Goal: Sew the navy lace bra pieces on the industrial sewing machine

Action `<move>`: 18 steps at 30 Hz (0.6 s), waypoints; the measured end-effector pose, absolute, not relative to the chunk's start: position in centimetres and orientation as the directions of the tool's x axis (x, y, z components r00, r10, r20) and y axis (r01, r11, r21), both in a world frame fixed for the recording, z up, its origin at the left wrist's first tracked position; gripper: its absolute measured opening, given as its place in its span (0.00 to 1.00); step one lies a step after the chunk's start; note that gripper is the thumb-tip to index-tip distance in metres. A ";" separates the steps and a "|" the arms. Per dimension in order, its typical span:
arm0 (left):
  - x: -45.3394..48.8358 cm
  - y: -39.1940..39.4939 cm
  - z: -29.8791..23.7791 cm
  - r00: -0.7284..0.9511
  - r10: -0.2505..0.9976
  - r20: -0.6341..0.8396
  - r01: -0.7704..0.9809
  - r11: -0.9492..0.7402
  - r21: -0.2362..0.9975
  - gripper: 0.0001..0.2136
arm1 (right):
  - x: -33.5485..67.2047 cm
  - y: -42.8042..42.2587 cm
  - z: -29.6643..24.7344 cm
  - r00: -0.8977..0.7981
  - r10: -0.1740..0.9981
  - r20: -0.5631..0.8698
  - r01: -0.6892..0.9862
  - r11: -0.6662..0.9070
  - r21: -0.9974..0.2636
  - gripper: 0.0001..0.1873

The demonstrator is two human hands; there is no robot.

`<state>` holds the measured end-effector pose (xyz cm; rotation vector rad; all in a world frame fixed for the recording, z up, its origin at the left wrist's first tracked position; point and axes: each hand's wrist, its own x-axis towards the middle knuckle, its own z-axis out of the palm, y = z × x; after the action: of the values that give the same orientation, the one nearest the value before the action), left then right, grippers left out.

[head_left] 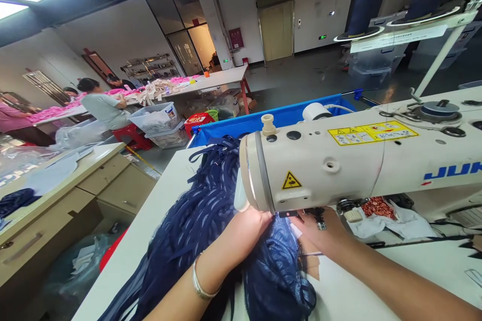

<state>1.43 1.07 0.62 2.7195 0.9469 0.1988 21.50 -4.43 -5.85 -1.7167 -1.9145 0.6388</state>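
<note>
A cream sewing machine stands on a white table. Dark blue lace fabric lies piled under and to the left of its head. My left hand, with a silver bangle on the wrist, rests on the fabric right under the machine head; its fingers are tucked beneath the head and hidden. My right hand presses on the fabric by the needle area, with its fingertips hidden behind the presser parts.
A blue bin stands behind the table. A beige desk with drawers is at the left. Farther back, people sit at long tables with pink material. Clear plastic boxes and a red stool sit on the floor.
</note>
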 end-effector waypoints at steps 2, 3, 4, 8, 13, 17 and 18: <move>1.4 1.1 0.6 0.778 0.627 0.044 0.594 -0.756 0.275 0.13 | 21.4 -4.4 -5.4 -0.127 0.990 -0.066 0.819 0.067 -0.570 0.24; 1.4 1.1 0.5 0.778 0.626 0.048 0.591 -0.756 0.280 0.13 | 21.4 -4.4 -5.6 -0.158 0.982 -0.100 0.835 0.079 -0.544 0.26; 1.3 1.2 0.4 0.779 0.625 0.052 0.589 -0.757 0.284 0.13 | 21.4 -4.5 -5.9 -0.191 0.976 -0.104 0.842 0.108 -0.528 0.28; 1.2 1.1 0.1 0.783 0.621 0.041 0.590 -0.763 0.265 0.13 | 21.6 -4.5 -7.7 -0.214 0.977 0.014 0.851 0.194 -0.488 0.33; 1.2 1.0 0.1 0.784 0.620 0.038 0.592 -0.765 0.255 0.13 | 21.9 -4.7 -7.0 -0.249 0.968 -0.027 0.859 0.208 -0.467 0.32; 1.2 1.0 -0.3 0.772 0.633 0.047 0.596 -0.748 0.292 0.13 | 21.6 -4.9 -7.7 -0.246 0.969 0.018 0.857 0.226 -0.462 0.32; 1.2 0.9 -0.3 0.771 0.635 0.045 0.596 -0.745 0.301 0.13 | 21.5 -4.9 -8.1 -0.220 0.974 0.052 0.870 0.220 -0.442 0.31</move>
<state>1.21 0.93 -0.31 2.6965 0.9568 0.2098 21.49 -4.94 -8.05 -1.7215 -2.1817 0.4613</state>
